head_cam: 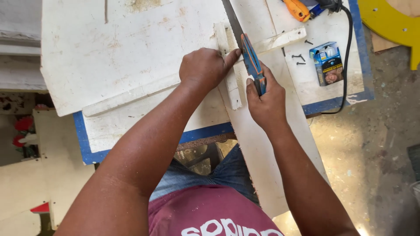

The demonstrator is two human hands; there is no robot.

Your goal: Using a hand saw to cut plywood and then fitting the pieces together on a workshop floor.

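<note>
- the right hand [267, 102] is wrapped tight around the blue and orange handle of a hand saw [251, 61], index finger stretched along the grip; the dark steel blade runs up and away from the handle toward the top edge of the view.
- the left hand [204, 67] lies palm down, fingers drawn together, pressing on a narrow white-painted wooden strip [231, 85]; its thumb points toward the saw blade and sits just beside it.
- that strip lies on a long white-painted plank [258, 144] that sticks out past the bench edge toward the person's body.
- a second thin white wooden strip [282, 39] crosses near the blade, angled up to the right.
- under it all is a worn white work board with a blue edge [205, 132], and a large white panel [118, 48] covers its left part.
- on the right of the board sit a small blue printed carton [327, 63], a few dark screws [299, 58] beside it, and a black power cable [346, 61] curving down the side.
- an orange-handled tool [296, 8] lies at the top edge, partly cut off.
- a yellow curved wooden piece [391, 22] lies on the floor at the upper right.
</note>
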